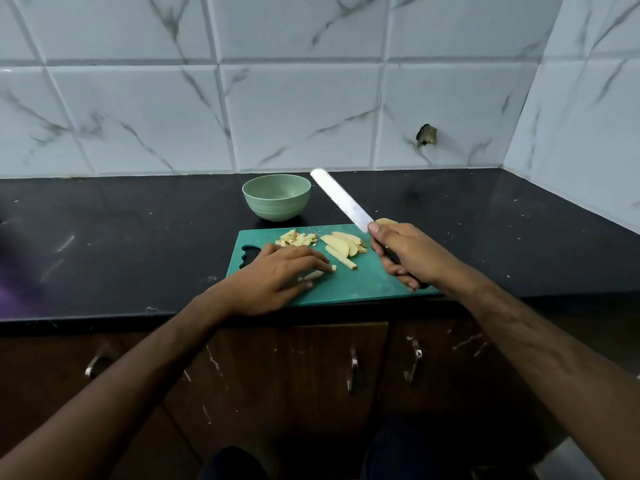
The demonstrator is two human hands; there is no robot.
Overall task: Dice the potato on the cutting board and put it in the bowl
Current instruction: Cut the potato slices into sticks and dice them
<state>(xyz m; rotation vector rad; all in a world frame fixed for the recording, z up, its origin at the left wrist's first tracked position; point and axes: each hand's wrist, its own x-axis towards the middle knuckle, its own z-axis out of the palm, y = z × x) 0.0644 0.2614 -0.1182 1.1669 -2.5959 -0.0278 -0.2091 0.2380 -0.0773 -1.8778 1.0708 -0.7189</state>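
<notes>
Potato strip point(317, 274), lower centre of frame on cutting board point(363, 282): left hand point(277, 275) is pinning it w/ curled fingers for dicing. Right hand point(405, 254) is gripping knife point(341, 199), blade raised. Diced bits point(296, 239), slices point(341, 244) are waiting nr bowl point(276, 196), probably empty.

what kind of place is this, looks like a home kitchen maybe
Most likely a home kitchen: a dark stone countertop against a marble-look tiled wall, wooden cabinets with metal handles below, and a green cutting board with cut potato beside a green bowl.
</notes>
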